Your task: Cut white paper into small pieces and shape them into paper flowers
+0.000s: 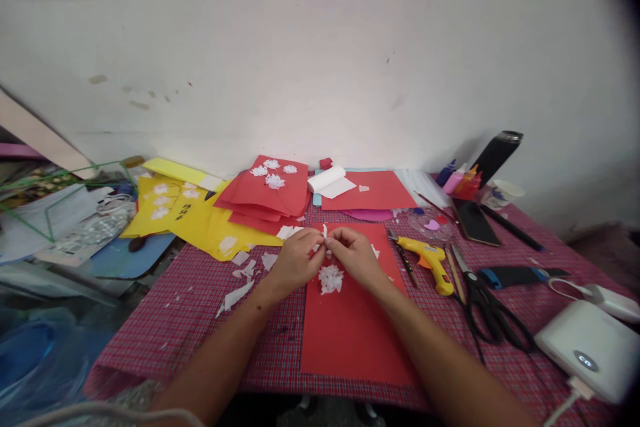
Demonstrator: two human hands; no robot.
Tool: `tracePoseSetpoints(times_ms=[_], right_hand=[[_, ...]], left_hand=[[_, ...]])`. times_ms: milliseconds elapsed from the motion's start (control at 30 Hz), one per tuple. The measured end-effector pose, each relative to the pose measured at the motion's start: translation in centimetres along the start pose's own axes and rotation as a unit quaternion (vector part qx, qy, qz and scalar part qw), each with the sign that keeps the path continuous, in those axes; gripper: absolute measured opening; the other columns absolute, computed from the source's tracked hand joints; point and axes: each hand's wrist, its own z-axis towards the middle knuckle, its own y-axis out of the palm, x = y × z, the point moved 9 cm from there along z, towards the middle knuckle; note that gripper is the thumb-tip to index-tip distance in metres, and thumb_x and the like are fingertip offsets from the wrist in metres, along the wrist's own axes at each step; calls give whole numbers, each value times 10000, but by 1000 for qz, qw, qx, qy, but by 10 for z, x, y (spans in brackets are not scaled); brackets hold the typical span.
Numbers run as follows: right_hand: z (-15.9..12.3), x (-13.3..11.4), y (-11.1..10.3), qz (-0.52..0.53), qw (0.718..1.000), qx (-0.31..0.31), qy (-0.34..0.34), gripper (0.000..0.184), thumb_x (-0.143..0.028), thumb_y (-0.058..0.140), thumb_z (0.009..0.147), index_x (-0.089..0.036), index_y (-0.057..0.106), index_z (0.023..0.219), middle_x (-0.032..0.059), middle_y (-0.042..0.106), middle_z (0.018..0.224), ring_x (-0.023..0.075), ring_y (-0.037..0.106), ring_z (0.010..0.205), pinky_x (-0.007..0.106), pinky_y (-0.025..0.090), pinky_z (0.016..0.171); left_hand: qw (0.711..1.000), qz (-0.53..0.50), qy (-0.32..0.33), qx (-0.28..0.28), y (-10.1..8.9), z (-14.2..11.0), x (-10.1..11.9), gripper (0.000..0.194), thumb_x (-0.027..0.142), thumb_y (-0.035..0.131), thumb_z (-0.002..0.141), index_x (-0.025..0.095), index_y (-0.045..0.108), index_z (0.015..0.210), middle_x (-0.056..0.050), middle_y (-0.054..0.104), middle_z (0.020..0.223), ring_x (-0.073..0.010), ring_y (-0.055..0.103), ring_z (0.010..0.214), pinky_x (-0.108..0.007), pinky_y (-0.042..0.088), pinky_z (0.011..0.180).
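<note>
Over the upper part of a red paper sheet (357, 340), my left hand (300, 255) and my right hand (354, 252) meet, fingertips close together. Both are closed on a small twisted piece of white paper (325, 231), whose tip pokes up between them. Just below the fingers, a crumpled white paper flower (331, 279) lies on the red sheet. Torn white paper scraps (235, 296) are scattered to the left of my left hand. A yellow glue gun (427, 259) rests to the right of my right hand.
Black scissors (493, 313), a blue-black utility knife (515, 276), a phone (475, 220) and a white power bank (590, 347) lie on the right. Behind are red sheets with white flowers (275, 181) and a white paper roll (327, 179). Yellow paper (215, 230) lies left.
</note>
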Motion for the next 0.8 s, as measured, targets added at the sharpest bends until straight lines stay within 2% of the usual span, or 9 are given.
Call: tracePoseSetpoints(times_ms=[167, 333, 400, 500, 667, 800], right_hand=[[1, -3, -2, -26, 999, 21, -4, 232, -370, 588, 849, -170, 609, 735, -14, 559, 642, 121, 494, 571, 234, 389, 530], [-2, -8, -2, -35, 999, 25, -6, 242, -384, 584, 860, -171, 628, 757, -13, 573, 628, 120, 499, 552, 225, 379, 509], [-2, -8, -2, -38, 999, 20, -9, 242, -383, 577, 869, -170, 634, 770, -4, 599, 652, 120, 508, 558, 224, 387, 516], [-2, -7, -2, -48, 999, 17, -15, 244, -378, 566, 880, -171, 638, 774, -5, 601, 655, 119, 510, 560, 225, 391, 523], [-1, -6, 0, -77, 996, 3, -34, 251, -366, 554, 888, -177, 644, 750, -12, 592, 635, 118, 503, 553, 224, 382, 527], [-2, -6, 0, -80, 996, 4, -33, 266, -365, 533, 899, -180, 641, 740, -8, 598, 636, 124, 510, 555, 234, 391, 536]], left_hand=[[999, -40, -11, 29, -4, 0, -2, 104, 145, 568, 857, 196, 656, 837, -55, 694, 914, -168, 622, 881, -296, 467, 815], [980, -143, -132, 44, -1, -4, -27, 97, 205, 598, 849, 197, 655, 927, -30, 703, 873, -148, 650, 792, -265, 493, 747], [968, -195, -157, 34, 3, -5, -33, 118, 226, 595, 853, 191, 653, 948, -31, 704, 888, -146, 657, 796, -257, 502, 744], [960, -223, -166, 21, 5, -4, -32, 118, 255, 596, 854, 182, 668, 912, -28, 701, 864, -141, 648, 778, -246, 501, 731], [969, -188, -162, 18, 0, -2, -28, 156, 275, 568, 872, 175, 672, 812, -15, 681, 786, -130, 608, 737, -236, 469, 722], [962, -202, -184, 22, 1, -2, -34, 190, 306, 558, 875, 171, 667, 797, -13, 673, 769, -132, 597, 725, -238, 461, 702]])
